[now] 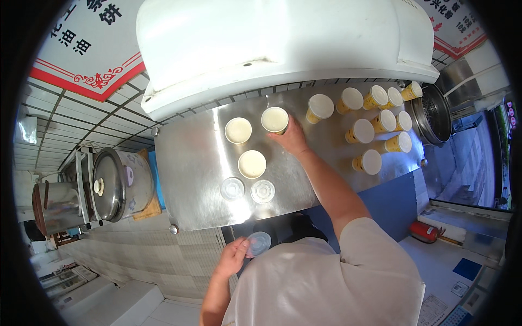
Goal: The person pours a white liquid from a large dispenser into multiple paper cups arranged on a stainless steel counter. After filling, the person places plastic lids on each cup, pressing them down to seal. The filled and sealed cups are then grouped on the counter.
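Observation:
My left hand (pixel 232 258) pinches a clear plastic lid (pixel 259 244) by its edge, low in front of the table's near side. At the far side of the steel table (pixel 190 179), my right hand (pixel 293 138) grips a cup of pale, creamy liquid (pixel 274 119) from its right. Two more uncovered cups stand near it, one to the left (pixel 238 131) and one nearer to me (pixel 252 164). Two clear lids, a left one (pixel 232 189) and a right one (pixel 263 191), lie flat on the steel closer to the near edge.
Several yellow-patterned cups (pixel 360 131) with pale tops stand on the table's right part. A large white casing (pixel 283 43) overhangs the far edge. To the left sits a big lidded metal pot (pixel 111 185); round metal pans (pixel 435 114) stand right. A red fire extinguisher (pixel 425 231) lies lower right.

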Demonstrator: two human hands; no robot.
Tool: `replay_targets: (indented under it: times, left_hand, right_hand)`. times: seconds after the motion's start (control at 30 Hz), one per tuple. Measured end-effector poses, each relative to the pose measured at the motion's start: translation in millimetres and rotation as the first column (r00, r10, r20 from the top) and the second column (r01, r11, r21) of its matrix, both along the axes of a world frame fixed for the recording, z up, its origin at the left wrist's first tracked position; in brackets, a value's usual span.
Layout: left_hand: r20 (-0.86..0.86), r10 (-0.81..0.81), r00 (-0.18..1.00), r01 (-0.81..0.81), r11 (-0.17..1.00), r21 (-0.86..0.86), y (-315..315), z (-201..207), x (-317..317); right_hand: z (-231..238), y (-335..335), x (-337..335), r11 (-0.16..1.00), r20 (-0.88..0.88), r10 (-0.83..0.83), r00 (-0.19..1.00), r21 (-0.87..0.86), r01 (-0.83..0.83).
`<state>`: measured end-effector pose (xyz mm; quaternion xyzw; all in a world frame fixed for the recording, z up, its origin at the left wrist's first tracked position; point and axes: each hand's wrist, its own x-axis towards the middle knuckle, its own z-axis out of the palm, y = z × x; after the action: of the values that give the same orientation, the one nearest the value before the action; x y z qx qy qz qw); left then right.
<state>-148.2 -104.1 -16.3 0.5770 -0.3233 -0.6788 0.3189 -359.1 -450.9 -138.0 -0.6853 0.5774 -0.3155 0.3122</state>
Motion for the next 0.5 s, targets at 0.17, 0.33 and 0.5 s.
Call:
replay_targets:
  times: [0.17, 0.33, 0.5]
  left_hand:
    - [0.013, -0.014, 1.000, 0.014, 0.999, 0.045, -8, -2, -7]
    - [0.070, 0.092, 0.993, -0.095, 0.994, 0.047, -25, -8, -26]
    - [0.410, 0.175, 0.895, -0.106, 0.977, -0.185, -79, -10, -60]
  right_hand:
    - [-2, 7, -1, 0.997, -0.011, -0.033, 0.999, -0.069, 0.032]
    - [-1, 30, -24, 0.998, -0.032, -0.032, 0.999, -0.056, 0.030]
    - [-4, 67, -66, 0.998, -0.044, -0.026, 0.999, -0.053, 0.024]
